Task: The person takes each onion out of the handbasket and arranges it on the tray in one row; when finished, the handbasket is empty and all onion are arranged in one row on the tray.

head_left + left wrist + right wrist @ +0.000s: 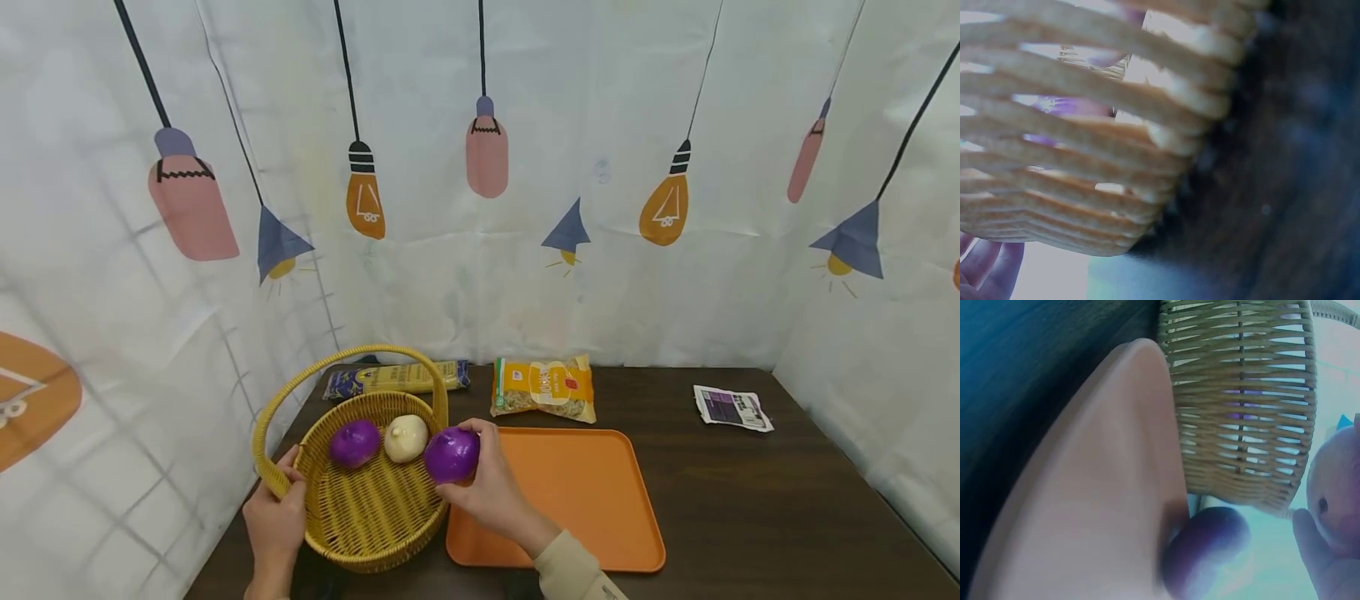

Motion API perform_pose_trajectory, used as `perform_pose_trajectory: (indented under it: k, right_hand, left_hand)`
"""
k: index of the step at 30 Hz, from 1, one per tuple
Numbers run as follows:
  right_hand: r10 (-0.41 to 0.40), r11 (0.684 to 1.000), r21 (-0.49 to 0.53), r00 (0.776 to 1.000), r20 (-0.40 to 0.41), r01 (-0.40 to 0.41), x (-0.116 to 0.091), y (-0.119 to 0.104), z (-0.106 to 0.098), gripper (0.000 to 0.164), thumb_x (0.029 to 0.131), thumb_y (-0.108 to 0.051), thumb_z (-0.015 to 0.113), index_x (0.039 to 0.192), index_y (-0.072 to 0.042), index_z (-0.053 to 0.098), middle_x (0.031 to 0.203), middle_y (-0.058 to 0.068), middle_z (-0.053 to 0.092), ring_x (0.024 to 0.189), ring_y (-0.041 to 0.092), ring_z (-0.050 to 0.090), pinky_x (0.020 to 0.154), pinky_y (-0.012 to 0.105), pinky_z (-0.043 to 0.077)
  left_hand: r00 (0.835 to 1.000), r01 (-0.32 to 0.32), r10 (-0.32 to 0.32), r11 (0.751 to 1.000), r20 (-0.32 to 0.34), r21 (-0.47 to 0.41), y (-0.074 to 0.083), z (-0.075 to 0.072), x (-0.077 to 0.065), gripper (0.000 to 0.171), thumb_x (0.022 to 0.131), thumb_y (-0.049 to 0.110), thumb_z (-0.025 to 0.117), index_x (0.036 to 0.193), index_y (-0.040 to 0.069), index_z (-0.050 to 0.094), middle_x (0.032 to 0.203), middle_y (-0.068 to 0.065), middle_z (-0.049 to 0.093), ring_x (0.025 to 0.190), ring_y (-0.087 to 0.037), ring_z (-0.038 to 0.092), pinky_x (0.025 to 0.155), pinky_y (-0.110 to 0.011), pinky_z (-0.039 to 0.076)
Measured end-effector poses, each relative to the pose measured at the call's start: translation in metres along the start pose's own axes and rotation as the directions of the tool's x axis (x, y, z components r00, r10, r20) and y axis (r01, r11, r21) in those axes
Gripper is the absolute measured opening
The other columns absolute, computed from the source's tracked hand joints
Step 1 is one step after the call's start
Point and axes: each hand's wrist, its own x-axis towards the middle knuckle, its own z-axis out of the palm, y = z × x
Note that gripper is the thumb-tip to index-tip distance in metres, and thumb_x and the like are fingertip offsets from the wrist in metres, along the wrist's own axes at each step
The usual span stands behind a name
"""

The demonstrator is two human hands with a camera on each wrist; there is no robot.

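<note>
My right hand (491, 487) pinches a glossy purple onion (452, 455) between thumb and fingers, over the right rim of the yellow woven basket (367, 546). In the right wrist view my thumb (1316, 553) lies against the onion's side. Another purple onion (355, 443) and a white onion (406, 439) lie inside the basket toward the back. My left hand (276, 517) grips the basket at its left side, where the arched handle (262, 433) meets the rim. Its fingertips (1000, 269) show under the blurred weave in the left wrist view.
An orange tray (585, 500) lies right of the basket. A dark purple rounded thing (1207, 553) shows at the tray in the right wrist view. Behind stand a long blue-yellow packet (397, 379) and a yellow bag (543, 389); a small white-purple packet (732, 408) lies far right.
</note>
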Motion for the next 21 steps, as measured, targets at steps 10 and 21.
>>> perform_pose_trajectory:
  k: [10,21]
  right_hand:
    - [0.033,0.999,0.008,0.999,-0.039,-0.033,-0.009,0.014,-0.017,0.077,0.074,-0.013,0.085,0.139,-0.017,0.044,0.137,0.010,0.035,0.122,0.033,0.049,0.087,0.041,0.053]
    - [0.073,0.995,0.071,0.992,-0.104,-0.066,-0.015,0.028,-0.040,0.079,0.071,-0.012,0.087,0.137,-0.017,0.044,0.135,0.011,0.040,0.123,0.033,0.048,0.093,0.045,0.049]
  left_hand:
    - [1.000,-0.004,0.004,1.000,0.014,-0.003,0.002,-0.001,0.000,0.022,0.092,0.007,0.051,0.098,0.003,0.072,0.130,-0.005,0.064,0.088,0.000,0.052,0.069,-0.016,0.031]
    - [1.000,0.011,-0.011,1.000,0.001,-0.018,0.004,0.000,0.000,0.015,0.091,0.006,0.053,0.089,0.000,0.067,0.128,-0.005,0.065,0.105,0.013,0.050,0.073,-0.009,0.033]
